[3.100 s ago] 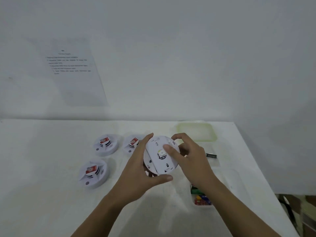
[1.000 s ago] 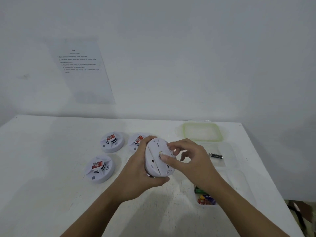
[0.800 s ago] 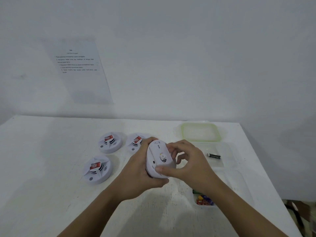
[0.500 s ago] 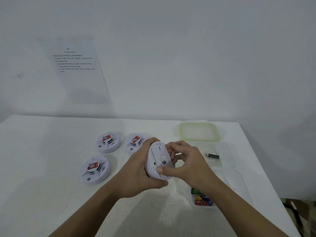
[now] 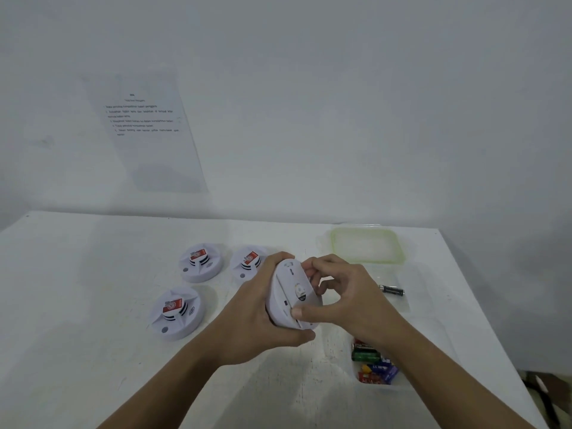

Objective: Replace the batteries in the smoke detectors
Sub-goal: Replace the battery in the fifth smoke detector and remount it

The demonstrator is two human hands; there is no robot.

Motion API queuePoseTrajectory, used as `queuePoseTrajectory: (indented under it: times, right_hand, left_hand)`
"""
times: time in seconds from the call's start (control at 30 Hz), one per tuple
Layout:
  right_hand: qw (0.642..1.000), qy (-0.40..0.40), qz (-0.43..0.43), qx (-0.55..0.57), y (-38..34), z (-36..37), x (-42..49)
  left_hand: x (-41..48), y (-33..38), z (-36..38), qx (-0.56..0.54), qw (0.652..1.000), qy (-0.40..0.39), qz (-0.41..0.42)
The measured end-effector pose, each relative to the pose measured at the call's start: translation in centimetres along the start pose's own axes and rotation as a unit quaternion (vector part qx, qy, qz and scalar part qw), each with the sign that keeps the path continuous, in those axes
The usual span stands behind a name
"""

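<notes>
At centre frame, the smoke detector [image 5: 294, 300] is smooth white plastic with a soft matt finish, like the three other detectors [image 5: 201, 264] [image 5: 247, 264] [image 5: 176, 314] to its left, each capped with a glossy red sticker [image 5: 198, 254]. The white tabletop [image 5: 77, 289] looks smooth and faintly shiny, scuffed near lower centre. At right are a cloudy green-tinted plastic lid [image 5: 368, 246], a clear plastic box [image 5: 379, 387] of glossy-wrapped batteries [image 5: 374, 366] and a black battery [image 5: 391, 290] with a metal tip; upper left, a thin paper sheet [image 5: 145, 131] hangs on a matt painted wall [image 5: 340, 103].
</notes>
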State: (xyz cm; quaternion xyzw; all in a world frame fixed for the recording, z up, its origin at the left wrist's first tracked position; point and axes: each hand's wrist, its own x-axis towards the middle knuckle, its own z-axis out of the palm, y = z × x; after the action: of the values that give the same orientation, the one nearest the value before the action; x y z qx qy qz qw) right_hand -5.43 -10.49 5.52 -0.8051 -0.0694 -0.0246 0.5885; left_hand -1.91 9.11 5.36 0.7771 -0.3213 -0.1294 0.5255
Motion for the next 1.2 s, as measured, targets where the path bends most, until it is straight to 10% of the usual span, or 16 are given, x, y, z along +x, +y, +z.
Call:
queuePoseTrajectory:
  times: [0.6,1.2]
  right_hand:
    - [0.996,-0.031,-0.026,-0.085,-0.6,0.4,0.6]
    - [0.999,0.017,0.032,-0.031,2.0,1.7,0.4]
  left_hand:
    - [-1.1,-0.7,-0.5,-0.08,0.996,-0.011,-0.032]
    - [-0.9,-2.0,0.9,0.068,0.997,0.014,-0.018]
